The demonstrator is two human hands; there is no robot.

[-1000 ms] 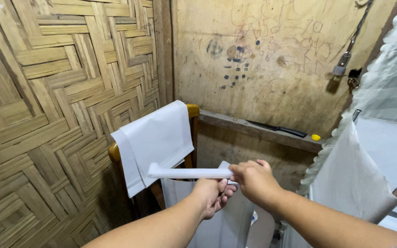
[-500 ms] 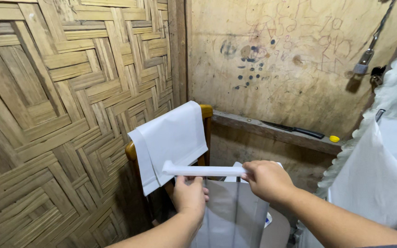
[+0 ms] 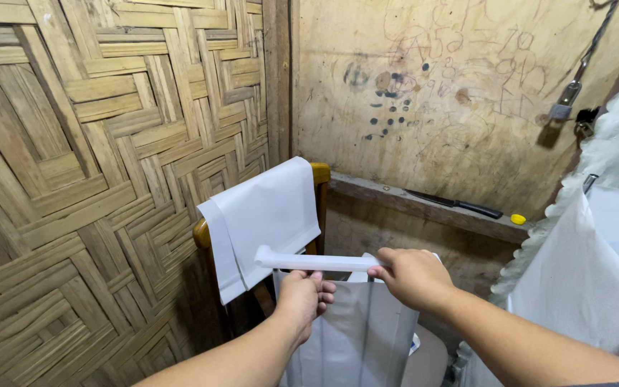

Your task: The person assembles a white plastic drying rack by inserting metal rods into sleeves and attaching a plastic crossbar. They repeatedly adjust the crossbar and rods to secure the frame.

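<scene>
Right hand (image 3: 415,278) closed on one end of white paper roll (image 3: 313,261), held level in front of wooden chair (image 3: 320,188). Left hand (image 3: 302,295) pinching hanging white sheet (image 3: 352,333) just below. Better to keep roll level, sheet taut, fingers close to the edge.

Both forearms enter from the lower edge and reach forward, converging mid-frame. The left hand (image 3: 302,295) is lower, back of the hand up, fingers (image 3: 324,290) curled under in a closed grip. The right hand (image 3: 411,276) sits slightly higher, knuckles up, fingers pinched shut toward the left.
</scene>
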